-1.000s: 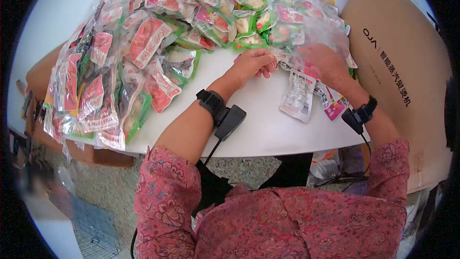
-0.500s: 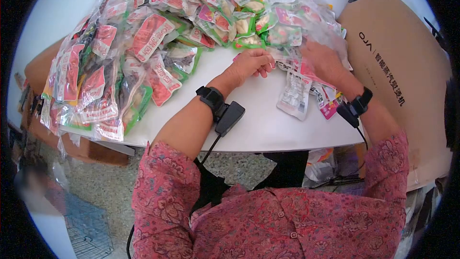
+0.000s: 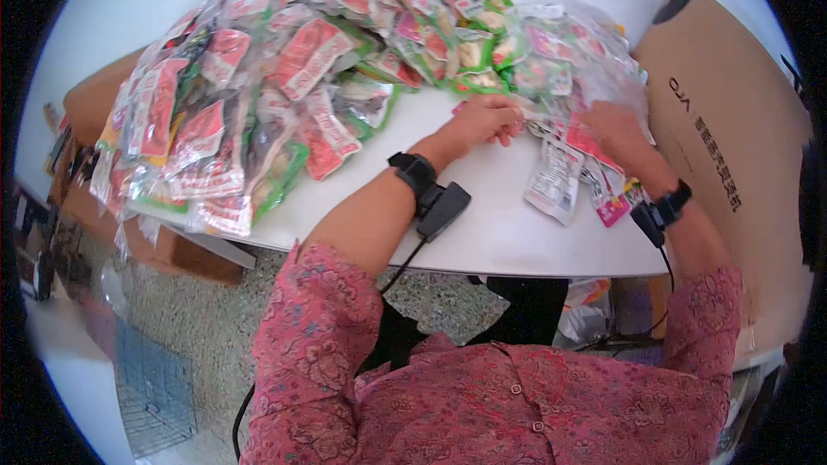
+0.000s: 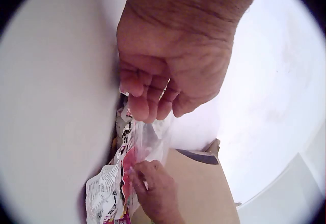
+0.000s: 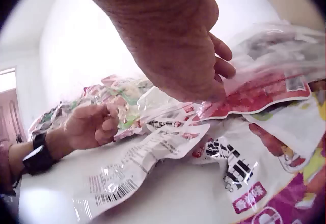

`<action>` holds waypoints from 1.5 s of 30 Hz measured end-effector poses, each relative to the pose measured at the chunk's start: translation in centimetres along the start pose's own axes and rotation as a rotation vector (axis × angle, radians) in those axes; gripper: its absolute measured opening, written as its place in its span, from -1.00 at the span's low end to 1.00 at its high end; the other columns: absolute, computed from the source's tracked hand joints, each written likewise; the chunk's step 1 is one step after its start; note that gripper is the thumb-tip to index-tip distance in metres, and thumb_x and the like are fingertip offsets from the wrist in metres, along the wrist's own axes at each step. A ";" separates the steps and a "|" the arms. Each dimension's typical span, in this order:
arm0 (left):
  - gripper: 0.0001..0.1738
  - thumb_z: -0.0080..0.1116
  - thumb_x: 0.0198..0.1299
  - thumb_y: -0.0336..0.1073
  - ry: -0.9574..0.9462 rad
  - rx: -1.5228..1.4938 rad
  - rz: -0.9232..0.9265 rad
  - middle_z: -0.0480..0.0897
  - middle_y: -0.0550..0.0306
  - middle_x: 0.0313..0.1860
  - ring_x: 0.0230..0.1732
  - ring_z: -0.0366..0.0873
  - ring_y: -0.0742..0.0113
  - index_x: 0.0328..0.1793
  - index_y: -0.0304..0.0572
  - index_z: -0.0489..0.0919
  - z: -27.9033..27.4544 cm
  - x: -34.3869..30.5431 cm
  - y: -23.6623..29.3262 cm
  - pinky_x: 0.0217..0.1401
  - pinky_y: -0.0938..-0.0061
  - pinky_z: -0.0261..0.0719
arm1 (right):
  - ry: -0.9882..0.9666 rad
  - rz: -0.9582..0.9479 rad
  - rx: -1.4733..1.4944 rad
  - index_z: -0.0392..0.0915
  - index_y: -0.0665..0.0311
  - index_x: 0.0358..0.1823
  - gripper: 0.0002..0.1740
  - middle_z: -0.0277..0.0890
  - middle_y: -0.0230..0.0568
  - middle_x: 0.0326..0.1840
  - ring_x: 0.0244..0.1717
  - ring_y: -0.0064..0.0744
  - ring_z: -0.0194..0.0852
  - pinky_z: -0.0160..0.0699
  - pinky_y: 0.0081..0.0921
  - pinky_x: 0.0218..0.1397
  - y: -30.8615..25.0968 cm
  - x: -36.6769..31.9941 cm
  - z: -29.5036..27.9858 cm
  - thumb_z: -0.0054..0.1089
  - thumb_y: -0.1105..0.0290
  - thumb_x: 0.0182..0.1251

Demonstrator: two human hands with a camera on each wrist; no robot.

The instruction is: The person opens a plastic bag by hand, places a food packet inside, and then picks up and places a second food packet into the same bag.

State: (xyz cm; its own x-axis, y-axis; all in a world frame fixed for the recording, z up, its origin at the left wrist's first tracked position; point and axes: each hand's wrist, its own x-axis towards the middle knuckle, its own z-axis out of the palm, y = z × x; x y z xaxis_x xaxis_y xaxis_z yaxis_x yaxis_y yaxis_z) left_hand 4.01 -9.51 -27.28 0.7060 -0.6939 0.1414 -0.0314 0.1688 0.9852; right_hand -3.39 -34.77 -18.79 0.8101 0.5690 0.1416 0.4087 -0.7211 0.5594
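This is looking like a plain indoor room — home or small shop, one cannot tell — where packaged foods (image 3: 314,56) are crowding a white table (image 3: 482,215), a printed carton (image 3: 715,146) is standing alongside, and speckled flooring (image 3: 215,319) is showing below near a wire rack (image 3: 155,387)

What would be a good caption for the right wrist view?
Right hand at a red packet, left hand loosely curled beyond a barcoded pouch on the white table.

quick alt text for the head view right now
A bare right hand grips a red packet, the left hand nearby with fingers loosely curled, over a white table heaped with plastic packets; a cardboard box is at right.
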 end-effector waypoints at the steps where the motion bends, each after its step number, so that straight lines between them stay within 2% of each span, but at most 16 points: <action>1: -0.80 0.01 0.15 -0.16 -0.019 -0.001 0.002 0.53 0.29 -0.51 -0.56 0.45 0.58 -0.33 -0.10 0.53 0.1 0.0 0.1 -0.55 0.72 0.28 | 0.050 0.069 -0.015 0.39 0.21 -0.40 -0.88 0.38 -0.15 -0.45 -0.36 -0.14 0.42 0.39 -0.27 -0.33 -0.1 0.4 -1.1 0.03 0.39 -0.02; 5: -0.80 0.04 0.13 -0.15 -0.073 -0.006 0.086 0.53 0.31 -0.49 -0.52 0.46 0.57 -0.30 -0.09 0.53 0.3 0.3 0.0 -0.51 0.70 0.28 | 0.257 0.112 0.115 0.38 0.27 -0.36 -0.88 0.40 -0.10 -0.40 -0.32 -0.11 0.42 0.41 -0.31 -0.25 -0.7 1.2 -7.3 0.02 0.41 0.06; 7: -0.80 0.05 0.13 -0.16 -0.074 0.023 0.132 0.53 0.31 -0.44 -0.45 0.46 0.57 -0.26 -0.10 0.52 1.0 -0.3 0.8 -0.44 0.69 0.33 | 0.473 0.366 0.410 0.38 0.31 -0.27 -0.87 0.43 -0.07 -0.31 -0.24 -0.10 0.43 0.40 -0.40 -0.16 -1.0 1.2 -9.0 -0.05 0.44 0.17; 11: -0.75 0.07 0.14 -0.22 -0.100 0.177 0.361 0.52 0.30 -0.29 -0.26 0.44 0.56 -0.11 -0.17 0.48 2.5 -0.9 1.8 -0.19 0.62 0.41 | 0.522 0.371 0.514 0.38 0.33 -0.19 -0.83 0.44 -0.05 -0.24 -0.17 -0.12 0.43 0.38 -0.44 -0.12 -2.5 1.2 -12.3 -0.12 0.48 0.21; 14: -0.71 0.09 0.13 -0.24 -0.106 0.170 0.386 0.50 0.27 -0.23 -0.22 0.42 0.54 -0.07 -0.20 0.46 4.2 -1.8 3.4 -0.08 0.59 0.41 | 0.520 0.271 0.536 0.39 0.35 -0.18 -0.82 0.44 -0.04 -0.25 -0.18 -0.14 0.43 0.39 -0.42 -0.11 -4.7 0.8 -14.2 -0.14 0.49 0.21; 17: -0.68 0.13 0.11 -0.20 -0.182 0.119 0.458 0.51 0.25 -0.24 -0.23 0.43 0.52 -0.07 -0.20 0.46 6.7 -3.1 5.2 -0.11 0.59 0.43 | 0.491 0.247 0.673 0.40 0.36 -0.18 -0.81 0.45 -0.08 -0.26 -0.20 -0.23 0.44 0.38 -0.45 -0.11 -6.3 0.5 -15.0 -0.14 0.51 0.21; 19: -0.65 0.15 0.10 -0.17 -0.151 0.229 0.530 0.51 0.22 -0.26 -0.25 0.44 0.51 -0.09 -0.23 0.46 8.3 -4.6 7.0 -0.17 0.60 0.44 | 0.528 0.238 0.811 0.43 0.37 -0.17 -0.80 0.45 -0.14 -0.26 -0.23 -0.35 0.43 0.38 -0.51 -0.14 -7.0 0.3 -14.6 -0.12 0.52 0.21; 26: -0.66 0.15 0.09 -0.17 0.108 0.109 0.283 0.51 0.14 -0.27 -0.37 0.44 0.51 -0.16 -0.27 0.42 10.2 -5.6 7.3 -0.35 0.59 0.42 | 0.598 0.257 1.114 0.44 0.42 -0.18 -0.81 0.45 -0.26 -0.31 -0.33 -0.55 0.37 0.36 -0.62 -0.25 -8.1 0.5 -11.9 -0.06 0.52 0.18; 28: -0.72 0.12 0.11 -0.17 0.389 0.268 0.615 0.51 0.16 -0.29 -0.41 0.44 0.53 -0.18 -0.22 0.43 10.3 -5.3 7.1 -0.40 0.63 0.38 | 0.632 0.226 1.155 0.43 0.43 -0.16 -0.79 0.45 -0.32 -0.33 -0.35 -0.60 0.35 0.36 -0.66 -0.28 -8.0 0.4 -11.5 -0.05 0.51 0.19; 29: -0.72 0.12 0.11 -0.17 0.382 0.273 0.608 0.51 0.16 -0.29 -0.41 0.44 0.53 -0.18 -0.22 0.43 10.0 -5.4 6.9 -0.40 0.63 0.38 | 0.637 0.235 1.161 0.43 0.43 -0.16 -0.79 0.45 -0.32 -0.33 -0.35 -0.60 0.35 0.36 -0.66 -0.28 -7.9 0.3 -11.3 -0.05 0.51 0.19; 31: -0.74 0.11 0.12 -0.20 0.032 0.119 0.204 0.49 0.17 -0.31 -0.41 0.44 0.53 -0.17 -0.21 0.43 8.9 -6.6 7.9 -0.40 0.65 0.35 | 0.624 0.259 1.285 0.44 0.42 -0.14 -0.77 0.45 -0.36 -0.35 -0.37 -0.62 0.35 0.34 -0.70 -0.31 -7.6 0.1 -10.9 -0.06 0.49 0.21; 33: -0.76 0.11 0.12 -0.22 -0.032 0.095 0.171 0.48 0.22 -0.33 -0.39 0.43 0.53 -0.20 -0.20 0.43 9.1 -6.7 7.5 -0.40 0.64 0.34 | 0.588 0.289 1.358 0.45 0.41 -0.13 -0.76 0.44 -0.38 -0.35 -0.39 -0.64 0.35 0.33 -0.71 -0.33 -7.5 0.0 -10.6 -0.06 0.46 0.21; 35: -0.77 0.10 0.12 -0.21 0.098 0.217 0.338 0.49 0.26 -0.33 -0.38 0.42 0.53 -0.18 -0.18 0.44 9.9 -6.8 6.8 -0.40 0.66 0.31 | 0.553 0.317 1.428 0.46 0.40 -0.13 -0.76 0.44 -0.40 -0.36 -0.40 -0.66 0.34 0.33 -0.72 -0.36 -7.6 -0.2 -10.4 -0.05 0.44 0.22; 38: -0.75 0.07 0.15 -0.20 0.262 0.266 0.397 0.49 0.28 -0.32 -0.39 0.41 0.53 -0.13 -0.15 0.44 10.1 -6.4 6.0 -0.41 0.68 0.30 | 0.413 0.492 1.786 0.48 0.37 -0.14 -0.74 0.44 -0.41 -0.36 -0.44 -0.69 0.32 0.31 -0.76 -0.42 -7.7 -0.5 -9.4 -0.05 0.39 0.21; 40: -0.75 0.06 0.15 -0.19 0.145 0.222 0.343 0.49 0.29 -0.34 -0.39 0.41 0.55 -0.14 -0.16 0.45 9.6 -6.7 5.9 -0.41 0.68 0.30 | 0.409 0.440 2.031 0.47 0.34 -0.13 -0.74 0.43 -0.42 -0.37 -0.50 -0.70 0.28 0.30 -0.76 -0.46 -7.5 -0.5 -8.1 -0.06 0.37 0.22; 45: -0.79 0.05 0.16 -0.16 -0.098 0.168 0.160 0.49 0.35 -0.46 -0.44 0.40 0.60 -0.27 -0.14 0.47 10.4 -7.4 5.2 -0.42 0.67 0.31 | 0.390 0.525 2.131 0.45 0.25 -0.07 -0.73 0.43 -0.43 -0.36 -0.48 -0.71 0.27 0.26 -0.73 -0.49 -8.6 -0.8 -6.1 -0.08 0.38 0.22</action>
State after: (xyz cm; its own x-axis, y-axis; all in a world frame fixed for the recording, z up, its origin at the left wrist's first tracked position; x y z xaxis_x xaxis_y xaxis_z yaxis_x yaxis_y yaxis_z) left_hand -8.75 -10.77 -22.22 0.6111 -0.7335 0.2974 -0.2602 0.1687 0.9507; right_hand -10.10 -26.62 -18.75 0.9784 0.0728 0.1936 0.1834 0.1274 -0.9747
